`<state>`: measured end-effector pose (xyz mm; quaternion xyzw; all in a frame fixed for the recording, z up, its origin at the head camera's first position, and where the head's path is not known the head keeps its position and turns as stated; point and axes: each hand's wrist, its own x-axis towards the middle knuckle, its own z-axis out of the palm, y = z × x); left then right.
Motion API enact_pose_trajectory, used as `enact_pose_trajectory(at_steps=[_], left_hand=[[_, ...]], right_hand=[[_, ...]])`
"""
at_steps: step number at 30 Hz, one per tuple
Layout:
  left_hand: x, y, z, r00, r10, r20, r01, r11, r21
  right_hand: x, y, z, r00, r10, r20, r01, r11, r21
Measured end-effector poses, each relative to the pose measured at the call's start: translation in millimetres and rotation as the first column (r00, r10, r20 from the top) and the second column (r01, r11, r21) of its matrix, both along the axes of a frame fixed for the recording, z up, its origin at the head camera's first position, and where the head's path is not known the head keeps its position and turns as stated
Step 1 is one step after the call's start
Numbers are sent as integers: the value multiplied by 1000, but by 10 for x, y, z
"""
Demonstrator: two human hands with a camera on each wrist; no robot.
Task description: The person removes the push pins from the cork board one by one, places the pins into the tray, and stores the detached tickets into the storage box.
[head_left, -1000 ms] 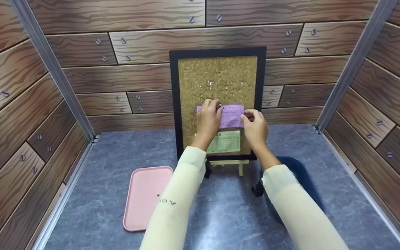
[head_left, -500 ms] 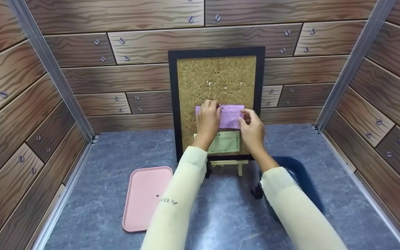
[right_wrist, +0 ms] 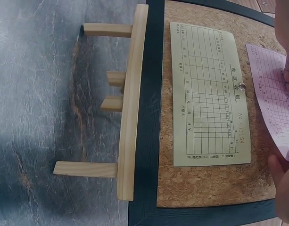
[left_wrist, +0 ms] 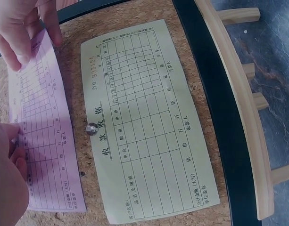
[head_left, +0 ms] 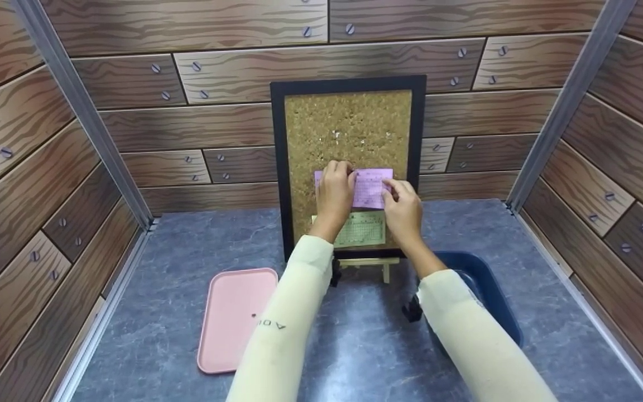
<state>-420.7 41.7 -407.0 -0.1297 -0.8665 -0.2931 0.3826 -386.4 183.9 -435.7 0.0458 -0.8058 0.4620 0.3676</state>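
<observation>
A corkboard (head_left: 349,114) in a black frame leans upright on a wooden easel (right_wrist: 132,103). On it lies a purple receipt slip (head_left: 370,188), directly above a green receipt slip (left_wrist: 144,127). One clear push pin (left_wrist: 91,128) fixes the green slip at its top middle. My left hand (head_left: 335,195) is at the purple slip's upper middle, fingertips pinching a small push pin that is nearly hidden. The right hand (head_left: 403,212) pinches the purple slip's right end between thumb and fingers; in the left wrist view that end curves up off the cork.
A pink tray (head_left: 235,329) lies on the grey marbled table, left of the arms. Beneath the right forearm stands a dark blue bin (head_left: 494,301), partly covered. Several small pale spots, perhaps pins, show higher on the cork. Wood-patterned walls (head_left: 232,123) enclose the table.
My right hand has shifted slightly left and down along the purple slip's right end. The left hand stays in place at the upper middle.
</observation>
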Motion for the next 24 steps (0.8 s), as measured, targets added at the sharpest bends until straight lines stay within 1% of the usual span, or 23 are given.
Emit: enact_pose_trajectory(at_steps=[5,10,14,20,24], left_hand=[[0,-1,9,999,-30,-15,31,1000,1],[-5,-3,8,998,-49,-40,49,999,-8],[2,0,6,997,-47,-54,46,999,-16],[7,13,2,999,-38,-39,37,999,-19],[8,19,0,999,-34,-42,33,999,-14]], right_hand=[[-12,-5,0,1000,15,-22,-16,1000,-12],[-9,-15,3,1000,11,-28,-11,1000,4],[-3,-20,1,1000,7,-25,-7,1000,5],[14,-26,-4,1000,11,-19,-11,1000,-8],[19,-26,-1,1000,16,-26,-17,1000,-14]])
